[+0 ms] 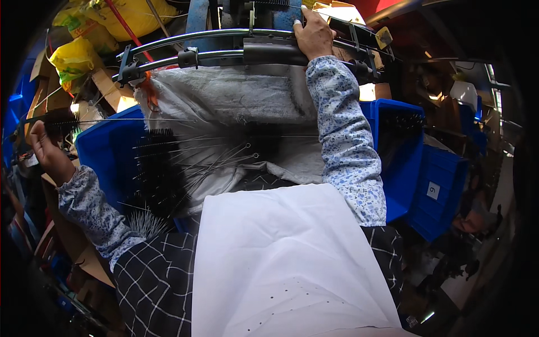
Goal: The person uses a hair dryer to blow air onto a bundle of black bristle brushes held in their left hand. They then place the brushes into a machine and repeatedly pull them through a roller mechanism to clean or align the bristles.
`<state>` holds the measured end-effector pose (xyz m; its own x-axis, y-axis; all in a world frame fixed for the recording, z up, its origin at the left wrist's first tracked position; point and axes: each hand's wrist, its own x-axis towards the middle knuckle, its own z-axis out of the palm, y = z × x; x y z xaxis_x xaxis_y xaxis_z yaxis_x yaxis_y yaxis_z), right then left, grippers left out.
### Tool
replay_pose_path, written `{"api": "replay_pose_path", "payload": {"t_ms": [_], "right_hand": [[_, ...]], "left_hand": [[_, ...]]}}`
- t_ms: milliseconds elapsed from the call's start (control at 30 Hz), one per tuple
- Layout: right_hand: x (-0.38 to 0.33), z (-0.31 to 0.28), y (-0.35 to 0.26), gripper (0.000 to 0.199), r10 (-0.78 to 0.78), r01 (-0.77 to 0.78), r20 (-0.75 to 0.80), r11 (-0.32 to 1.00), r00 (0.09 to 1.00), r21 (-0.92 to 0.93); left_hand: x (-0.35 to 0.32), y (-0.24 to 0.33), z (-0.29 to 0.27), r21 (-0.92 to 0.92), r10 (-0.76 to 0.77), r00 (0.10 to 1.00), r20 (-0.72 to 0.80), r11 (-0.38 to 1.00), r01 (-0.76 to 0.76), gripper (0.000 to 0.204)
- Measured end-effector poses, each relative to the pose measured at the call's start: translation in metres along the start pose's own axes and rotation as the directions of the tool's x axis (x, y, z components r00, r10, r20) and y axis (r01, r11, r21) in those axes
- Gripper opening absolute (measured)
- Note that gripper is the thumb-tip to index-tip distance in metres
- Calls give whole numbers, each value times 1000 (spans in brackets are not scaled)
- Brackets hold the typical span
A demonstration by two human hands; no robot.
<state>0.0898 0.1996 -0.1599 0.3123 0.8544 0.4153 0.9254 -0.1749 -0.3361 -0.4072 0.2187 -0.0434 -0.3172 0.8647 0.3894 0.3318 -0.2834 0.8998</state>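
My left hand [51, 153] is raised at the far left, its fingers closed by the dark bristles of a wire-handled brush [63, 120]. The brush's thin wire stretches right over a blue bin. My right hand [314, 37] reaches up to a machine with metal rails [224, 54]; its fingers curl at the machine's upper part, and what they grip is too small to make out. Another dark bristle brush [272, 3] shows at the top edge, left of that hand. Between my arms, several black brushes [160, 174] with looped wire handles lie on a grey-white cloth [224, 92].
A blue bin [106, 149] stands at the left, below the brushes. Blue bins [398, 188] stand at the right, one with dark brushes inside. Yellow bags [76, 59] and cardboard pieces lie at the upper left. A white sheet [281, 253] covers my lap.
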Motion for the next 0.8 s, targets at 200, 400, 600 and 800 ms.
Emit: {"api": "replay_pose_path", "payload": {"t_ms": [200,400,600,800], "right_hand": [[2,15,-7,39,-51,52,-31,998,998,26],[3,4,-42,37,44,-43,46,999,998,-27],[4,10,-85,32,107,-100,101,993,989,-68],[0,25,-69,25,-29,34,40,991,999,-126]], "left_hand": [[14,18,-70,699,607,765,213,452,-553,18],[15,-4,-97,175,373,921,-110,920,-352,21],[-8,6,-39,-296,84,988,-131,948,-119,23],[-23,16,0,-360,34,999,-4,932,-33,23]]}}
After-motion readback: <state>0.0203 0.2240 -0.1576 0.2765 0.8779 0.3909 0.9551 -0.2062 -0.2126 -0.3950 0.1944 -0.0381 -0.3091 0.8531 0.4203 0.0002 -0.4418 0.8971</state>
